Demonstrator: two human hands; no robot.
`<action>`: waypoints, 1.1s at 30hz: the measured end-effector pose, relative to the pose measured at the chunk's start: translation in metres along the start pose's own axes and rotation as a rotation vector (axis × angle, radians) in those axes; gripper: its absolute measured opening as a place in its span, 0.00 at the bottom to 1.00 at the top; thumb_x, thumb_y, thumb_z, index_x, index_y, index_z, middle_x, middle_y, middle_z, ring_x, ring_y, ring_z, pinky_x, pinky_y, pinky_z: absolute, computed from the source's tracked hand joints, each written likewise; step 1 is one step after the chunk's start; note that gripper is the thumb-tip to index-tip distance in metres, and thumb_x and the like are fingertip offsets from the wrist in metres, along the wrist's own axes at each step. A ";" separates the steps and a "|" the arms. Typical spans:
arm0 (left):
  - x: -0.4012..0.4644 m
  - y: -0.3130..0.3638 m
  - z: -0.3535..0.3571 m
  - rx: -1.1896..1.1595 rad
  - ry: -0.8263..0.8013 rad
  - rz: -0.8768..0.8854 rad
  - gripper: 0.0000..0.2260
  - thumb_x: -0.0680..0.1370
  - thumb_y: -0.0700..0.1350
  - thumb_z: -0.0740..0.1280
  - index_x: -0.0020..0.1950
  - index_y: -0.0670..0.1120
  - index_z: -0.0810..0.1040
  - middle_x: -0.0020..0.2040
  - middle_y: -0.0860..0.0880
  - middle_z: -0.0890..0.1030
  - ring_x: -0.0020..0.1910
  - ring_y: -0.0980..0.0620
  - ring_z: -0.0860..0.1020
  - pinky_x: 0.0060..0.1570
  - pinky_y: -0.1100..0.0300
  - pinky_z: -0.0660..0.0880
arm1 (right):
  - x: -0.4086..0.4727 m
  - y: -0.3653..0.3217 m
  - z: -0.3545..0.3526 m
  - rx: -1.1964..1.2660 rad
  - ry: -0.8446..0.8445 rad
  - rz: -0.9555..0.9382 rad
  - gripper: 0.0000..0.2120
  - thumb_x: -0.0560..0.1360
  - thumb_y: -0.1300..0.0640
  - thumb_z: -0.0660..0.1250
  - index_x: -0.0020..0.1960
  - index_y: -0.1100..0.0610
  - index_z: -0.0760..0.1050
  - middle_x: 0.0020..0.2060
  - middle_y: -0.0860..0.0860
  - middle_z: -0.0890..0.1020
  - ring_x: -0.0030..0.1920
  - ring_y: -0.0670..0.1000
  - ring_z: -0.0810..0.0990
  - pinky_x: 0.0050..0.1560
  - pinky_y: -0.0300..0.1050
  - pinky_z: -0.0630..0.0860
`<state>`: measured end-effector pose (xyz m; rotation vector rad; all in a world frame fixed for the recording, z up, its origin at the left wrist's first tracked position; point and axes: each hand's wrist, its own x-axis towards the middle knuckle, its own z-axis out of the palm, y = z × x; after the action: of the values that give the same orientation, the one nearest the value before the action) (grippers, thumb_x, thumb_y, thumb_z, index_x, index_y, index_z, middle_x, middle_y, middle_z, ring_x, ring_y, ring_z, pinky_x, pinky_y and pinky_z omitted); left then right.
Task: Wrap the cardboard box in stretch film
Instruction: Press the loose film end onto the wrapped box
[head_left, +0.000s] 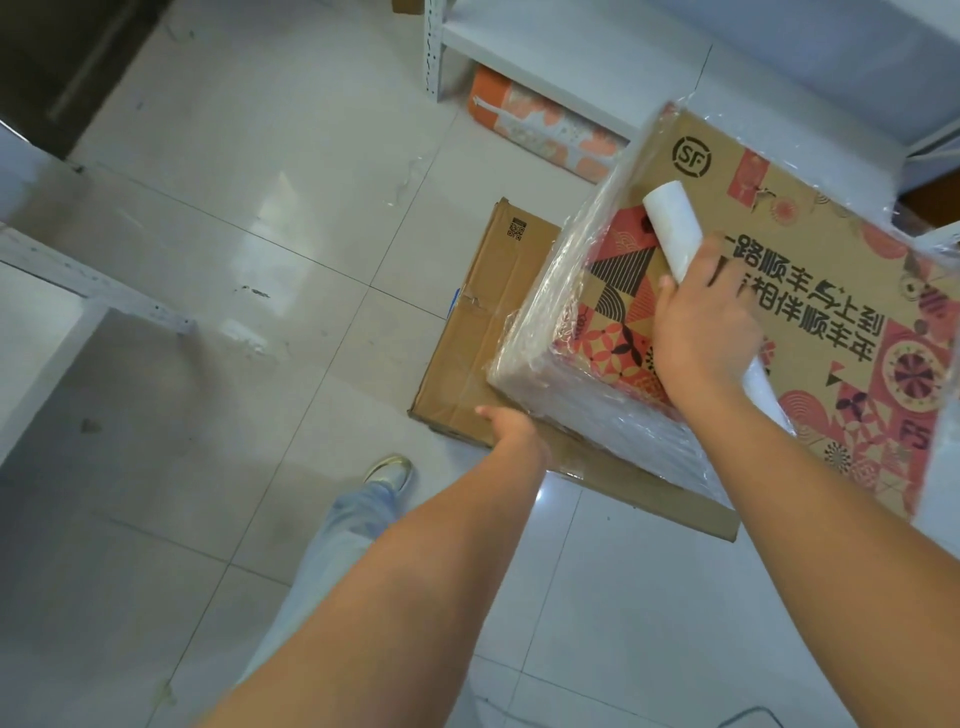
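Two hands are busy with one big cardboard box. It sits tipped up on a flat piece of cardboard that lies on the tiled floor, most likely so the box stays off the tiles and the film can go around it.

Its right hand has its grip curled around the roll of stretch film, and holds the roll against the printed face of the box. That seems to keep the film tight while it is pulled around. Shiny film already covers the left side and the near corner of the box, but much of the printed face looks bare, so the job is partly done.

The left hand reaches to the low near corner of the box, just above the flat cardboard. It looks like it steadies or turns the box, but whether its fingers grip anything cannot be told, since they are hidden.

A white metal shelf stands behind, with an orange pack under it
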<state>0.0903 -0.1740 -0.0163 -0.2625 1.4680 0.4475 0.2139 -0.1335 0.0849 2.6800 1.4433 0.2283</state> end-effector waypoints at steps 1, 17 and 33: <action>0.006 0.008 0.002 -0.006 0.004 0.017 0.35 0.78 0.64 0.35 0.77 0.44 0.52 0.77 0.43 0.56 0.75 0.43 0.56 0.72 0.49 0.55 | 0.000 0.000 0.001 0.001 -0.007 0.003 0.27 0.81 0.49 0.55 0.76 0.62 0.57 0.61 0.64 0.72 0.54 0.64 0.77 0.43 0.55 0.75; -0.003 -0.012 0.041 -0.336 -0.280 -0.067 0.41 0.72 0.74 0.44 0.74 0.48 0.64 0.73 0.46 0.67 0.72 0.45 0.64 0.72 0.48 0.59 | 0.005 0.002 0.003 -0.041 -0.015 0.011 0.28 0.82 0.49 0.53 0.77 0.61 0.53 0.64 0.64 0.69 0.59 0.64 0.74 0.47 0.57 0.74; -0.103 0.120 -0.018 1.244 -0.092 0.545 0.17 0.79 0.46 0.59 0.63 0.37 0.74 0.59 0.39 0.78 0.56 0.42 0.77 0.56 0.52 0.75 | -0.024 0.037 -0.082 0.179 -0.301 0.097 0.26 0.82 0.52 0.57 0.75 0.59 0.55 0.60 0.60 0.73 0.51 0.59 0.78 0.43 0.51 0.77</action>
<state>0.0167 -0.0881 0.0956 1.1425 1.4616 -0.0915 0.2170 -0.1727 0.1690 2.7714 1.2994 -0.2999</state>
